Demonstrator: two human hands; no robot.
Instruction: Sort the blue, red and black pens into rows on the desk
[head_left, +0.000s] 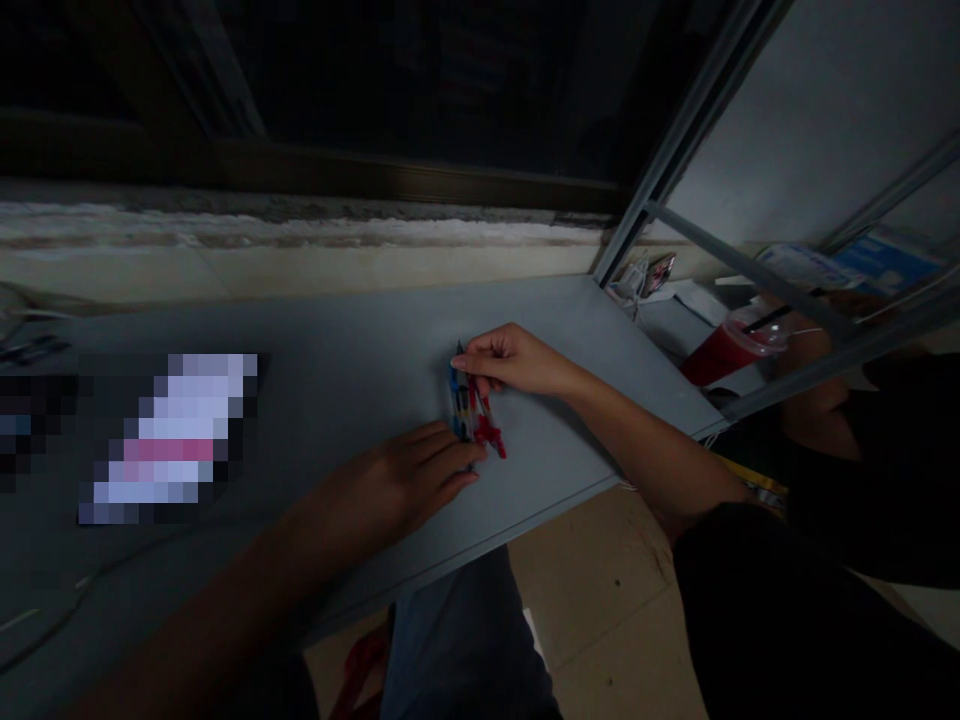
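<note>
Several pens [460, 402] with blue, black and red parts lie side by side on the grey desk, roughly pointing away from me. My right hand [517, 360] pinches the far end of the row between thumb and forefinger. At the near end, my left hand [420, 470] has its fingers and thumb closed about the pens' lower ends, which are partly hidden. A red pen [491, 438] lies slightly splayed at the right side of the row, below my right fingers. Dim light blurs the pens' exact number.
A phone-like lit screen [176, 435], pixelated, lies on the desk [360, 340] at left, with a cable nearby. Beyond a metal frame [750, 260] at right stand a cup of red drink [724, 345] and another person's arm [814, 400]. A window sill runs behind.
</note>
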